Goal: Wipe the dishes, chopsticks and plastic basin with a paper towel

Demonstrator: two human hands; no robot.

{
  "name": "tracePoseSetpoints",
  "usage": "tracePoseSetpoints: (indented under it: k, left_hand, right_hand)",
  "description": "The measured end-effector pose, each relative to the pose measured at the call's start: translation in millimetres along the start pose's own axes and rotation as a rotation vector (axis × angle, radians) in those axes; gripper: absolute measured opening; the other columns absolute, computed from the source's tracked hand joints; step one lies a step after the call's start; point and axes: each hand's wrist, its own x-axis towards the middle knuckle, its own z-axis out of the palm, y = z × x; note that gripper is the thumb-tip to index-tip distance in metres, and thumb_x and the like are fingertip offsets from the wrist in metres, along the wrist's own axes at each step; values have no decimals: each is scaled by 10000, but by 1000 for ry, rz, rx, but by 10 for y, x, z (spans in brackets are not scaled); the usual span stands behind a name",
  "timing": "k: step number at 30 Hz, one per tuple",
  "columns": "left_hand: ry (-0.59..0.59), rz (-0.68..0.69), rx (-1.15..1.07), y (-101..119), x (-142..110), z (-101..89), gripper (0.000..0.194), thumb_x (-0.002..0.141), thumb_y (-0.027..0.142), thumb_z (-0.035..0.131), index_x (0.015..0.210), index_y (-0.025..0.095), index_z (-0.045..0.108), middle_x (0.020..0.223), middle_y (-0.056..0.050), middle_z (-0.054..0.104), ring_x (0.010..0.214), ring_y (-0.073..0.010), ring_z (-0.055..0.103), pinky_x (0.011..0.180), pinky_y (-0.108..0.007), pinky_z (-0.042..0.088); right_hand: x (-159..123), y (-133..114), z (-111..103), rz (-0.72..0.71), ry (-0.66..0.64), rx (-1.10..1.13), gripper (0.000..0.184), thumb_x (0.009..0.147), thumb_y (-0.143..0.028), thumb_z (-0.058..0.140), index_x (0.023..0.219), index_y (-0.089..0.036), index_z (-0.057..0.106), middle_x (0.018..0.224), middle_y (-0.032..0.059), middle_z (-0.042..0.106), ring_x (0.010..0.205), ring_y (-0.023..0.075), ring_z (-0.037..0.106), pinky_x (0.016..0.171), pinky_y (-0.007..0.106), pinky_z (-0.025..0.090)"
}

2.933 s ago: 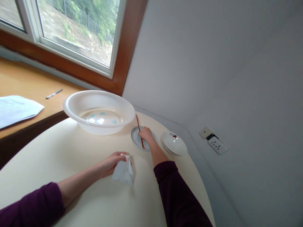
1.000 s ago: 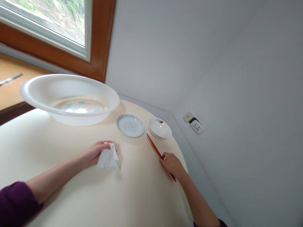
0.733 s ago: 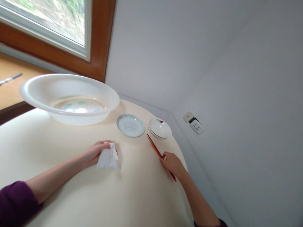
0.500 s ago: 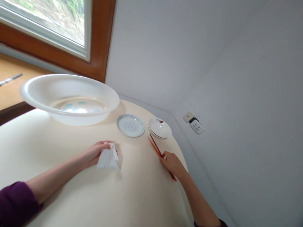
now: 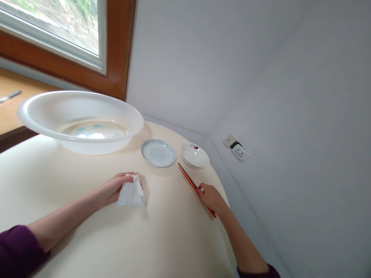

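Observation:
A crumpled white tissue (image 5: 131, 194) hangs from my left hand (image 5: 117, 188), pinched between thumb and fingers just over the table. On the right, my right hand (image 5: 211, 197) is closed around red and dark brown chopsticks (image 5: 189, 179), which slant from upper left to lower right near the table edge. A paler strip runs along their lower side; I cannot tell whether it is a shadow or another stick. Beyond the chopstick tips are a patterned light-blue plate (image 5: 158, 153) and white bowls (image 5: 194, 155) that look stacked, with a red motif inside.
A large translucent white basin (image 5: 95, 148) stands at the back left of the round cream table (image 5: 162, 239). Behind it are a wooden ledge with a pen-like object (image 5: 11, 96) and a window. The wall with a socket (image 5: 240, 152) borders the table's right side.
The chopsticks in my right hand have shifted slightly and now lie closer together, their far tips a little further left. My left hand holds the tissue almost unchanged. The view has moved slightly.

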Motion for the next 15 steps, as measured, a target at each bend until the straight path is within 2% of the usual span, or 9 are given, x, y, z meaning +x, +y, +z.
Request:
tracePoseSetpoints:
  k: [6, 15]
  left_hand:
    - [-14, -5, -5, -23, 25, -37, 179, 543, 157, 694, 648, 164, 549, 632, -55, 679, 623, -205, 650, 621, -310, 520]
    - [-48, 10, 71, -11, -1, -8, 292, 512, 210, 788, 621, 163, 521, 636, -38, 673, 586, -162, 628, 563, -253, 493]
  right_hand:
    - [19, 37, 27, 10, 9, 0, 278, 874, -244, 423, 982, -125, 649, 961, 152, 681, 902, 211, 632, 746, 266, 421]
    - [45, 22, 21, 10, 49, 23, 305, 882, -243, 405, 940, -97, 666, 941, 182, 681, 867, 225, 637, 739, 281, 426]
